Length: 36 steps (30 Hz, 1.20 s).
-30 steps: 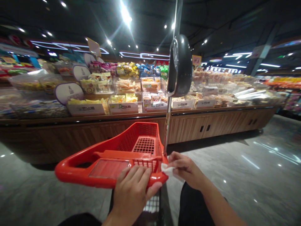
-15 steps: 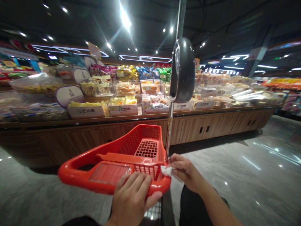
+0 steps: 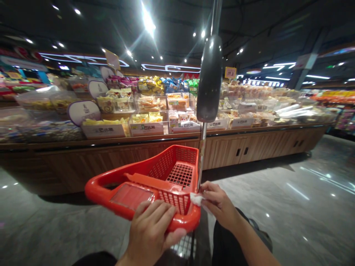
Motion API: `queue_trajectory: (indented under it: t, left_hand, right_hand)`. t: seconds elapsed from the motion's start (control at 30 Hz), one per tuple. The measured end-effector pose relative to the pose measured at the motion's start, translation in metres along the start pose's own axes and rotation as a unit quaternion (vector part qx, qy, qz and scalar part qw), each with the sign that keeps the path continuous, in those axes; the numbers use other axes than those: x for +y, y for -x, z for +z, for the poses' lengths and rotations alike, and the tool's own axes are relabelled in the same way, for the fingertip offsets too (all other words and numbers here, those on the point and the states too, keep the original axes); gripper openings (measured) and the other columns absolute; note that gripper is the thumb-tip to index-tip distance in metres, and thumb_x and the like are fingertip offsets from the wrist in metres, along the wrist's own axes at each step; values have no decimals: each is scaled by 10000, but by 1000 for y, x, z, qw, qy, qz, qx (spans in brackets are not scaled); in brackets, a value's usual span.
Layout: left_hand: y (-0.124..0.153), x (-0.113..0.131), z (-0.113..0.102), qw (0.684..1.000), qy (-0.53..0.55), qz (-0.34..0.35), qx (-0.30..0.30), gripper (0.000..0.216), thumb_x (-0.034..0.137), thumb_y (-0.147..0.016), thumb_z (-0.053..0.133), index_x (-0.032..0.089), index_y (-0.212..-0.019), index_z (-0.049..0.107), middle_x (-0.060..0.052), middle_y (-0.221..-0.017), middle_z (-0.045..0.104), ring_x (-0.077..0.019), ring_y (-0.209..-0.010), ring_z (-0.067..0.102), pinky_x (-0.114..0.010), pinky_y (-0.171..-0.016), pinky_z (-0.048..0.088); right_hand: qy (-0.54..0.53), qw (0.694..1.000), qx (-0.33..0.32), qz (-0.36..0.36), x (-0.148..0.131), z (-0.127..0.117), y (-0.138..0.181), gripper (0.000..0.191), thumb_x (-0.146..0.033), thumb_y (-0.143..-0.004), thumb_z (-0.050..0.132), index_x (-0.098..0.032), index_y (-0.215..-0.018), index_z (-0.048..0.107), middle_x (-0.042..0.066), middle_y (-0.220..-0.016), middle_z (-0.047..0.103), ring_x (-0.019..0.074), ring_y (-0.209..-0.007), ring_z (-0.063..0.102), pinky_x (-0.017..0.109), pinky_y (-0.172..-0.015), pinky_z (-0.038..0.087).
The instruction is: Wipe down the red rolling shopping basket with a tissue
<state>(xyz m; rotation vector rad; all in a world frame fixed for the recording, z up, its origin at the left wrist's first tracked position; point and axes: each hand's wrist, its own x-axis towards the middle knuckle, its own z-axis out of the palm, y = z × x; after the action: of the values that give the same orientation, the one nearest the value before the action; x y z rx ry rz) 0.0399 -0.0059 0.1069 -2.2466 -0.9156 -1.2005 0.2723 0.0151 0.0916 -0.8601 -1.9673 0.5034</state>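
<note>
Swinging round to the right over the last second, the red plastic mesh shopping cart (image 3: 155, 184) now points more toward the wooden snack display counter (image 3: 249, 147) behind it, so it looks like the person is steering mid-turn rather than stopping. At the near rim of the cart, the left hand (image 3: 151, 231) stays wrapped over the handle bar, fingers on top and thumb curled under. Just right of the cart, the right hand (image 3: 219, 203) keeps pinching a small crumpled white tissue (image 3: 197, 199) against the thin metal pole (image 3: 202, 155). Up that pole, the dark oval disc (image 3: 209, 79) has turned nearly edge-on.
</note>
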Motion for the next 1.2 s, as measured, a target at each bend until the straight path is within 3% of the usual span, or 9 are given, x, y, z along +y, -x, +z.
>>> queue_trajectory:
  t: [0.2,0.43,0.6,0.93,1.2]
  left_hand:
    - [0,-9,-1,1000,10,-9,-10,441,591,-865,402,230,-793,645,14,-737,703,-165,-709,616,-345,-757,341]
    - [4,-31,3,999,33,-8,-38,477,626,-855,378,233,-820,646,-3,-768,699,-180,-766,620,-358,-801,334]
    - [3,-47,1,997,45,18,-67,501,641,-849,369,226,-816,647,-8,-775,696,-168,-756,612,-344,-786,339]
    - [9,-65,2,993,67,16,-96,587,682,-844,296,224,-852,664,-19,-798,691,-165,-797,603,-351,-873,325]
    - [12,-77,9,991,65,9,-117,600,685,-846,268,234,-887,661,-31,-860,700,-177,-854,605,-366,-925,296]
  right_hand:
    - [32,999,-14,-14,-10,4,5,185,-216,-906,522,-266,-995,676,44,-1008,591,189,-938,552,337,-849,418]
    - [74,996,34,29,-8,13,0,149,-174,-896,524,-222,-893,665,31,-954,598,179,-889,557,334,-824,383]
    - [38,999,12,-9,-17,22,-1,232,-193,-902,520,-290,-1066,654,28,-985,575,179,-911,547,337,-836,377]
    - [74,996,39,-31,-21,34,-3,260,-192,-901,494,-285,-1093,643,44,-998,580,195,-908,552,347,-804,369]
    - [152,984,95,13,-24,41,2,269,-170,-908,480,-272,-1113,620,53,-1001,599,203,-904,556,362,-802,330]
